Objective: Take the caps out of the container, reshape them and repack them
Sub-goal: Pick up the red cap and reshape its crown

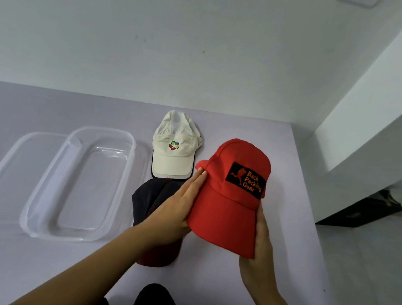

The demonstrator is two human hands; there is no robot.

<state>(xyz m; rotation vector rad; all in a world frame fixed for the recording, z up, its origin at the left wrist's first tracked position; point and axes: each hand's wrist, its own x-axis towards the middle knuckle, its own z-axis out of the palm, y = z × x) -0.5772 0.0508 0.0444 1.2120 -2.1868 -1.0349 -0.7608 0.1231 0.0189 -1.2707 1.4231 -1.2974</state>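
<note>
Fingers (196, 183) of both hands clasp the red cap (229, 201) (brim toward the camera).

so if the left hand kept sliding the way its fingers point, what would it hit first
The left hand points up along the red cap's side. Its fingertips already touch a red fold there; beyond that, probably the white cap, though depth is unclear.

Soft even light, wide-angle edge distortion.

A pale lilac table (18, 268) stands against a grey-white wall (159, 40) (a few dark specks mark it). To the right, a white pillar (383, 123) rises from a pale floor (373, 272).
</note>
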